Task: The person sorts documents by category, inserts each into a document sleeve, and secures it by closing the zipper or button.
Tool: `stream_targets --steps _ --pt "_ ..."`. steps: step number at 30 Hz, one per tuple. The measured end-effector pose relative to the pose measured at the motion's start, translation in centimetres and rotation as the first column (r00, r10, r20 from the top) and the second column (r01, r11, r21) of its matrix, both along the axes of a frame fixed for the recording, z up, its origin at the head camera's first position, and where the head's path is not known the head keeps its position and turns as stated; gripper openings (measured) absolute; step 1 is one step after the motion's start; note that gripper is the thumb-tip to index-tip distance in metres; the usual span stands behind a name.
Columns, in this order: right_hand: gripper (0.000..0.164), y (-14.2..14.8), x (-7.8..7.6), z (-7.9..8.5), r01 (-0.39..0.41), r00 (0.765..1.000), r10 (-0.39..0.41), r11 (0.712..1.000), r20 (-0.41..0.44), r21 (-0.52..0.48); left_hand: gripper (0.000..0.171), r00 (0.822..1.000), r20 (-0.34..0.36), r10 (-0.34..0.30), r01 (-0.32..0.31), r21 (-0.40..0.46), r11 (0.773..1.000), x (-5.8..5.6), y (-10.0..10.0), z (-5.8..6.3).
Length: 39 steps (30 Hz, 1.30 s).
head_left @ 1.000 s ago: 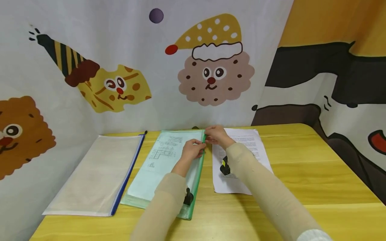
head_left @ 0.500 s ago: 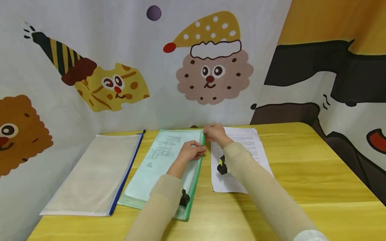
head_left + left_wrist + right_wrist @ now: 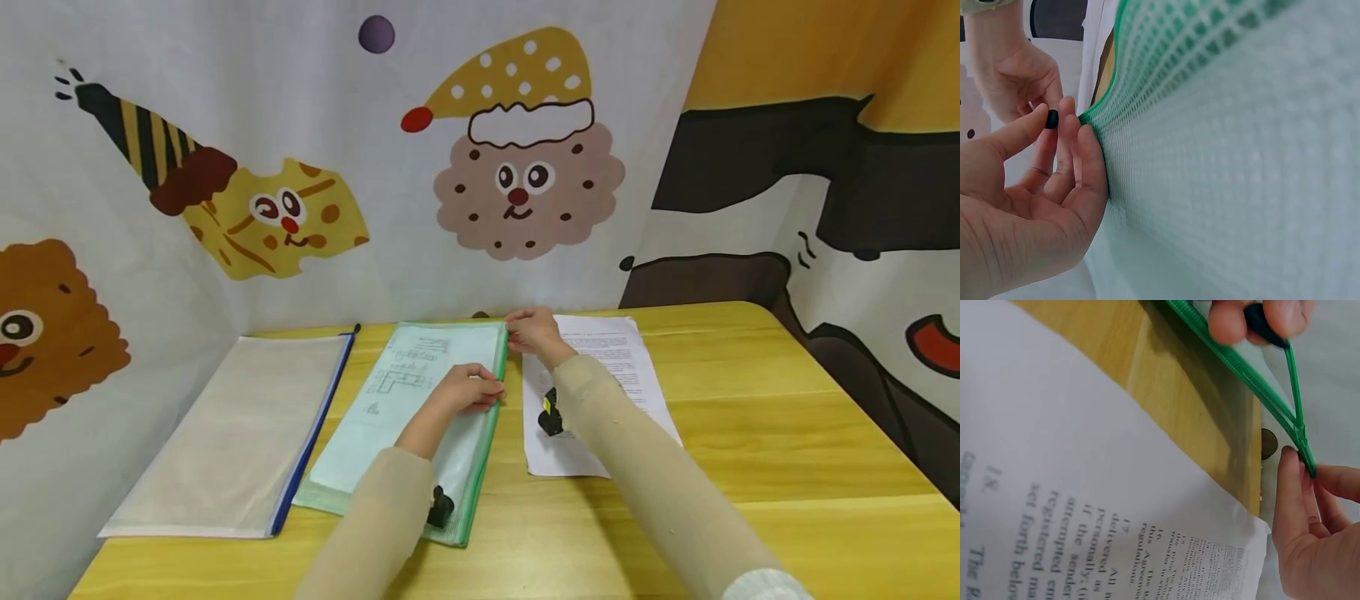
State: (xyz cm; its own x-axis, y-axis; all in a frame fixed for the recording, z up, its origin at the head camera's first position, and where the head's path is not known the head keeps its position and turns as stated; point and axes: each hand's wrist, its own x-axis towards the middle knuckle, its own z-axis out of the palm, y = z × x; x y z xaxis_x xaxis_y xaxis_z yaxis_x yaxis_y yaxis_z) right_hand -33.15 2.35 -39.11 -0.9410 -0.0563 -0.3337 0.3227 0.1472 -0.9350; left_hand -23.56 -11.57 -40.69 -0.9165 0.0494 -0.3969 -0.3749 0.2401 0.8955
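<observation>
A green mesh zipper pouch [image 3: 348,446] with a drawing sheet showing through it lies at the middle of the table. My left hand [image 3: 461,392] is over its right side and pinches the black zipper pull [image 3: 1052,119] between thumb and finger. A green cord [image 3: 1295,387] runs taut from the pull to the zipper in the right wrist view. My right hand [image 3: 536,332] pinches the far end of the green zipper [image 3: 1254,378] at the pouch's top right corner. The zipper tracks meet near those fingertips.
To the left lies a whitish zipper pouch [image 3: 232,442] with a blue zipper edge. Printed sheets [image 3: 637,358] lie right of the green pouch, partly under my right forearm. A cartoon-printed curtain [image 3: 405,275] hangs behind the wooden table [image 3: 757,408].
My left hand has moved a little toward me along the pouch's right edge. My right hand has stayed at the top corner. The view has shifted slightly.
</observation>
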Motion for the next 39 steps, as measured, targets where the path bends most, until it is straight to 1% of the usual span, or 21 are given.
stream_targets --steps 4,10,14,22,27,33,39 --pt "0.031 0.1 0.1 -0.1 -0.019 1.0 0.019 1.0 -0.002 -0.021 0.007 1.0 -0.002 -0.01 0.01 0.008 1.0 0.2 -0.6 0.0" --pt "0.032 0.3 0.0 -0.6 -0.04 0.999 0.039 0.998 -0.014 -0.049 0.013 1.0 -0.016 0.025 -0.025 0.018 1.0 0.3 -0.7 0.0" --pt "0.034 0.3 0.0 -0.8 -0.04 0.999 0.039 0.998 -0.025 -0.054 0.016 0.999 -0.02 0.03 -0.029 0.015 0.999 0.5 -0.8 0.0" --pt "0.034 0.2 0.0 -0.8 -0.038 0.998 0.036 0.998 -0.047 -0.044 0.016 1.0 -0.012 -0.008 0.008 -0.018 1.0 1.2 -1.4 0.3" --pt "0.034 0.1 0.0 -0.8 -0.035 0.998 0.033 0.998 -0.046 -0.048 0.017 1.0 -0.003 -0.02 0.02 -0.009 1.0 1.7 -2.0 0.4" --pt "0.035 0.2 0.1 -0.8 -0.035 0.998 0.031 0.997 -0.05 -0.062 0.018 0.997 -0.002 -0.076 0.076 0.001 0.997 2.6 -2.6 0.4" --pt "0.034 0.2 0.4 -0.7 -0.034 0.998 0.031 0.998 -0.053 -0.054 0.016 0.991 0.012 -0.135 0.135 -0.011 0.991 3.8 -2.9 0.4"
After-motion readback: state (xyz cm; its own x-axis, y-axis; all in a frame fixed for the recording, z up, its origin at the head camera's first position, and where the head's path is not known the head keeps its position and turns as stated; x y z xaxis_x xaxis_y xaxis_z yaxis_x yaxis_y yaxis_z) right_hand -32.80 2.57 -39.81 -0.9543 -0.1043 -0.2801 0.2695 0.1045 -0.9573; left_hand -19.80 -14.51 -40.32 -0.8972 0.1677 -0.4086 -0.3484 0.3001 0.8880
